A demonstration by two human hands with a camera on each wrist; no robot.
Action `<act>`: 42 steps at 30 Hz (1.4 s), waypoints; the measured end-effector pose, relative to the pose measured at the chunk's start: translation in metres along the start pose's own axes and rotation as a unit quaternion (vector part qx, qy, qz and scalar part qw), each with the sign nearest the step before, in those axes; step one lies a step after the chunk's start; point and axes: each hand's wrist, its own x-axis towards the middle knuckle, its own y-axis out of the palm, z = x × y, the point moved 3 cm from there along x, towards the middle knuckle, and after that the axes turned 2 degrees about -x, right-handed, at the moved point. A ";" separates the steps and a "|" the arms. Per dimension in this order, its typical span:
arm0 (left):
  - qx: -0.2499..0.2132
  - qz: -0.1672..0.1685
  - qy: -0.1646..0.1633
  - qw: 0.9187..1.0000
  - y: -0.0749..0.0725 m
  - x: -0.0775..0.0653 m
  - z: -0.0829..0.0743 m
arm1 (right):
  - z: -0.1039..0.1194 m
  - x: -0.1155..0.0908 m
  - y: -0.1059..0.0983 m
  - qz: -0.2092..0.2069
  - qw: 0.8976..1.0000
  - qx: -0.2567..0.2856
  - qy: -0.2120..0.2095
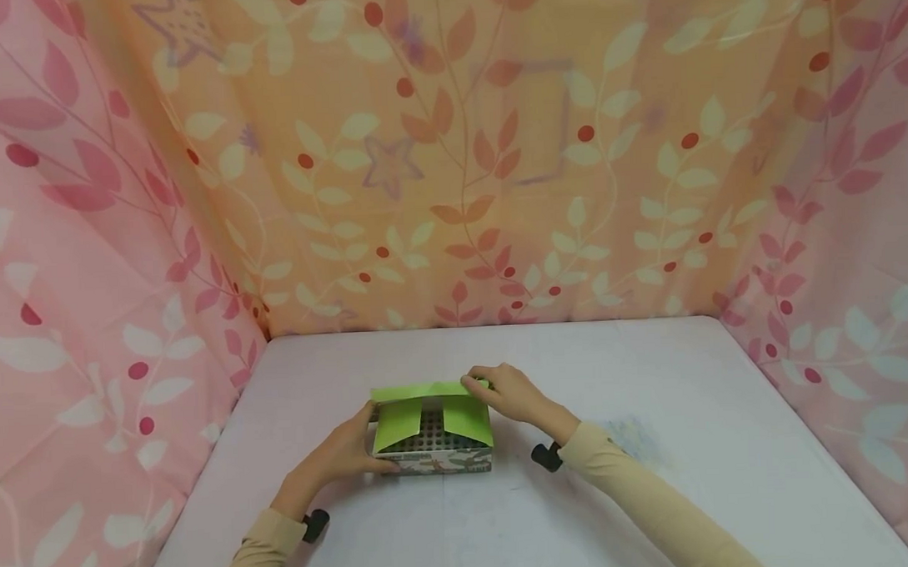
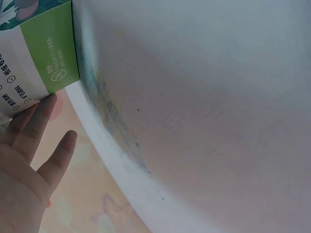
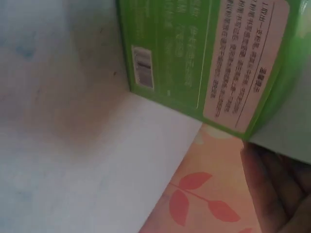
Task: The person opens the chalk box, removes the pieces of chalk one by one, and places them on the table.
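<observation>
- The left hand (image 1: 345, 446) holds the left end of the box (image 1: 435, 463), thumb on its front; the right hand's (image 1: 512, 392) fingers grip the green lid's (image 1: 428, 391) right corner.
- The box sits open on the bench (image 1: 329, 363), between both hands.
- Pulling the lid hard could crease its card, or drag the box if the left hold slackens.
- 2 side flaps (image 1: 468, 421) partly block the rows of round ends (image 1: 431, 440).
- A bluish smudge (image 1: 632, 440) lies rightward; patterned curtains (image 1: 488, 174) enclose 3 sides.

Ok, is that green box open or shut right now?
Open. In the head view, the box has its lid up, the right hand at its edge, and contents show between the side flaps.
</observation>
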 end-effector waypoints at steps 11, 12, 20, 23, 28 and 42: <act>-0.036 -0.003 -0.026 0.999 0.002 0.002 0.004 | -0.018 0.015 0.006 -0.141 0.986 0.003 0.089; -0.038 -0.002 -0.027 0.999 0.003 0.002 0.004 | -0.021 0.016 0.007 -0.157 0.984 -0.010 0.083; -0.046 -0.005 -0.027 0.999 0.004 0.002 0.003 | -0.042 0.012 0.016 -0.220 0.972 -0.072 0.039; -0.047 -0.006 -0.029 0.998 0.003 0.001 0.003 | -0.045 0.008 0.019 -0.189 0.979 -0.030 0.074; -0.043 -0.007 -0.024 0.999 0.001 0.001 0.003 | -0.048 0.000 0.023 -0.132 0.983 0.033 0.123; -0.024 0.004 -0.039 0.999 0.002 0.002 0.005 | -0.049 -0.012 0.027 -0.096 0.975 0.074 0.186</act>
